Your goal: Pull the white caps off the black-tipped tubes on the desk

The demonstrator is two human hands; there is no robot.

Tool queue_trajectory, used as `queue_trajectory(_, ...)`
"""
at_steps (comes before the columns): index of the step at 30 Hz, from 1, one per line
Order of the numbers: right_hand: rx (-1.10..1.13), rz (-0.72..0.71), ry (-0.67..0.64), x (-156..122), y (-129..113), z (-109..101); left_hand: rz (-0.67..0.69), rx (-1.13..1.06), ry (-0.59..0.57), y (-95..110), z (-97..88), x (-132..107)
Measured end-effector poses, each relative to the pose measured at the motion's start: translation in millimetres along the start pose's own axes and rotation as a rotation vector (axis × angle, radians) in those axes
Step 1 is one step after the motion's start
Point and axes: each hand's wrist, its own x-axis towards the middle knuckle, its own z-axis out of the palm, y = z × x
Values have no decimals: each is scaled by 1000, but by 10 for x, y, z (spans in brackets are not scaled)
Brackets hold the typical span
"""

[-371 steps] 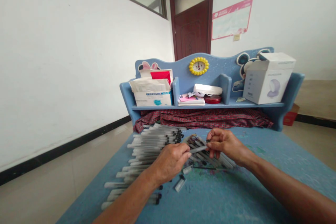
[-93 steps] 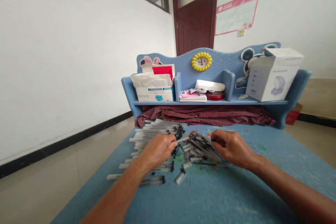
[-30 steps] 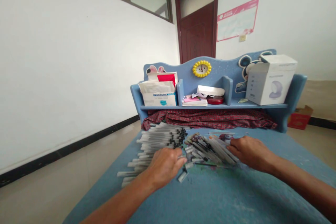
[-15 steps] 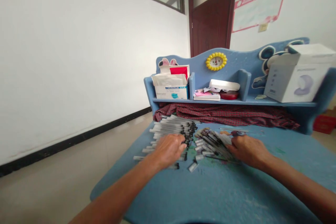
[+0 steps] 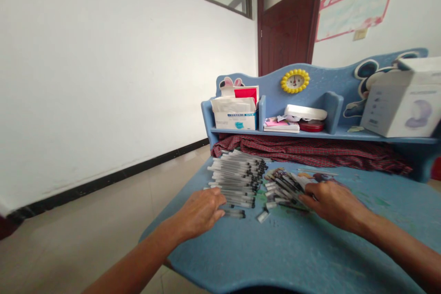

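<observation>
Clear pens with black tips (image 5: pixel 234 179) lie side by side in a dense row on the blue table (image 5: pixel 275 248). At the left ends of the nearest pens is my left hand (image 5: pixel 203 209), its fingers curled closed. What it grips, if anything, is hidden. A loose heap of pen parts (image 5: pixel 287 188), with clear tubes and dark thin pieces, lies right of the row. My right hand (image 5: pixel 330 200) reaches the heap's right side with closed fingers, which hide what they hold. Short clear caps (image 5: pixel 263 216) lie at the heap's left edge.
Behind the pens lies a bunched red checked cloth (image 5: pixel 310 152). Above it, a blue shelf (image 5: pixel 234 132) carries a mask box (image 5: pixel 236 119), papers, a red tin (image 5: pixel 311 126) and a white carton (image 5: pixel 399 101). A yellow clock (image 5: pixel 295 81) hangs on its back panel.
My left hand has moved left and down, from over the pen row to its left ends, uncovering pens. My right hand stays at the heap. The view has shifted slightly left.
</observation>
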Motion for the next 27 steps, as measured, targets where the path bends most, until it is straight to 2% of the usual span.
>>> queue_trajectory(5, 22, -44, -52, -107, -115, -49, 27, 59, -24, 52, 72, -30)
queue_trajectory(11, 7, -103, -35, -132, -144, -4, 79, 180, -3, 122, 125, -51)
queue_trajectory(18, 66, -141, -45, -150, -222, -23, 135, 121, -10, 122, 79, -83)
queue_trajectory(21, 224, -185, -69, -139, -295, -59, 201, 70, 38, 184, 26, -53)
queue_trajectory(25, 564, -284, -87, -96, -376, -50, 291, 39, 134, 365, -80, 76)
queue_trajectory(27, 732, -285, -118, -74, -387, -26, 340, 41, 189, 462, -136, 183)
